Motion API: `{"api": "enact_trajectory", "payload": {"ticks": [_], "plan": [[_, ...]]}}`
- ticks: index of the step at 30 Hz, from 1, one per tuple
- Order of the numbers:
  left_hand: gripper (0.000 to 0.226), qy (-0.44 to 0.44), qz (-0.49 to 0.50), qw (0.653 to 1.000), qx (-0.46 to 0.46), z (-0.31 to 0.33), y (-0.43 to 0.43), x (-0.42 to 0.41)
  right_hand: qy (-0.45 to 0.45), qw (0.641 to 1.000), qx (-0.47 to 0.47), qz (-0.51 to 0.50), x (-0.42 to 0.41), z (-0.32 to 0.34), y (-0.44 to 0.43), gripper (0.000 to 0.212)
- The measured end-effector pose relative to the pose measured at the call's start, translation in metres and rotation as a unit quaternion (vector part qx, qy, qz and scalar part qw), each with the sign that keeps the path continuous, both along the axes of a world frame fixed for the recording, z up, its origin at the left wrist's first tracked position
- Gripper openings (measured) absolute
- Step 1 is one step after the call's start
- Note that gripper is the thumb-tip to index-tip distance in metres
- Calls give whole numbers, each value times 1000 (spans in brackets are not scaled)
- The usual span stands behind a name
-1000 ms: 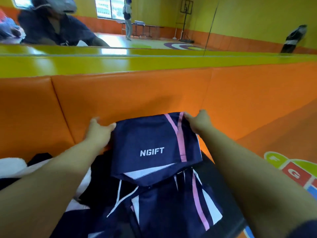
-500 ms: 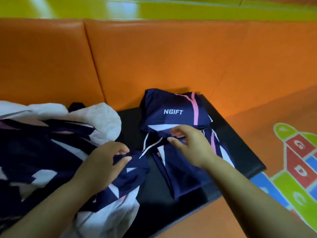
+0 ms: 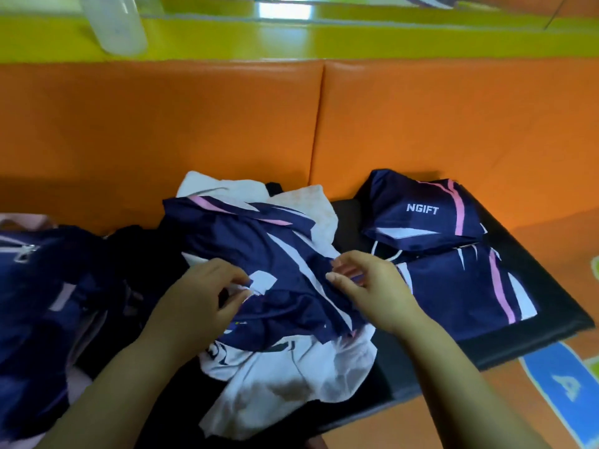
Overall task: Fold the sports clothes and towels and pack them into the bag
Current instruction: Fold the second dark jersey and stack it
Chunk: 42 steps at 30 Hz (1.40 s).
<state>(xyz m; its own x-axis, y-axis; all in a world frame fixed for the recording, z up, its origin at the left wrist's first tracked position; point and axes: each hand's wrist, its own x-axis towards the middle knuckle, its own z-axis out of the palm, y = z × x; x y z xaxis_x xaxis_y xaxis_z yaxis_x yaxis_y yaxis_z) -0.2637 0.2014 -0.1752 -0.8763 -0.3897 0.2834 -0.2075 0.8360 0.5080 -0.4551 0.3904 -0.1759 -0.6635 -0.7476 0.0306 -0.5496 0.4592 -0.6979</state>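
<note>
Orange padded wall [image 3: 227,124] at back, yellow ledge [image 3: 389,43] above it with a cloudy plastic bottle [image 3: 113,24] standing on it; black mat [image 3: 551,319] on the orange floor [image 3: 486,416] against the wall. Head view: crumpled navy jersey [image 3: 259,247] mid-mat, pink-striped end toward the wall, long axis roughly from far left to near right, lying on top of a white towel [image 3: 291,377] that spills out toward the near edge and also shows behind it. Left hand [image 3: 201,296] has fingers curled, thumb and fingertips pinching the jersey at a white patch. Right hand [image 3: 372,286] is just beside it, fingers bent, pinching the jersey's right edge. Both forearms come in from the bottom. Right side of the mat: folded top [image 3: 421,215] marked NGIFT, lettering upright to the wearer, flat and near the wall; folded shorts [image 3: 460,286] touching its near edge, pink stripe running away from the wall. Navy bag [image 3: 29,270] at far left with a zip pull showing; whether it is open I cannot tell.
</note>
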Motion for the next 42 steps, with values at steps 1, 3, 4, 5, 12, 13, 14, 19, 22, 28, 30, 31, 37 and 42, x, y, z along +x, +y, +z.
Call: {"api": "enact_trajectory", "payload": {"ticks": [1,3,4,5,12,13,14,19,22,28,30,31,37,42], "plan": [[23,4,5,1000,-25,-1,-9,5,10,1000,7,6,9,0,-8,21],[24,4,21,999,-48,-5,-26,13,18,999,35,22,26,3,-22,32],[35,-13,28,999,-41,-7,-32,16,22,997,67,36,33,4,-26,41],[47,-40,34,998,-28,-9,-37,17,34,992,108,50,40,3,-30,50],[65,-192,-17,979,72,-31,-35,18,55,952,300,2,53,-22,-22,20],[55,-182,-15,980,80,-33,-33,18,63,953,297,-12,54,-23,-18,10],[42,-161,-8,984,81,-35,-33,18,64,957,281,-24,53,-23,-13,10],[15,-130,14,986,105,-28,-34,18,-34,993,101,-45,46,-2,5,18],[9,-203,5,964,174,-11,-33,20,-142,990,11,-6,46,27,13,18],[10,-241,-21,935,261,14,-33,24,-96,995,38,3,24,35,33,15],[11,-182,15,945,272,11,-33,23,-82,996,41,-16,22,30,32,14],[12,-150,39,953,261,9,-34,22,-82,996,33,-23,22,28,30,13],[13,-35,-6,985,168,30,-23,0,-161,979,-112,-52,34,52,19,23],[57,-65,-126,982,128,71,24,-29,-191,961,-193,-48,34,102,16,30]]}}
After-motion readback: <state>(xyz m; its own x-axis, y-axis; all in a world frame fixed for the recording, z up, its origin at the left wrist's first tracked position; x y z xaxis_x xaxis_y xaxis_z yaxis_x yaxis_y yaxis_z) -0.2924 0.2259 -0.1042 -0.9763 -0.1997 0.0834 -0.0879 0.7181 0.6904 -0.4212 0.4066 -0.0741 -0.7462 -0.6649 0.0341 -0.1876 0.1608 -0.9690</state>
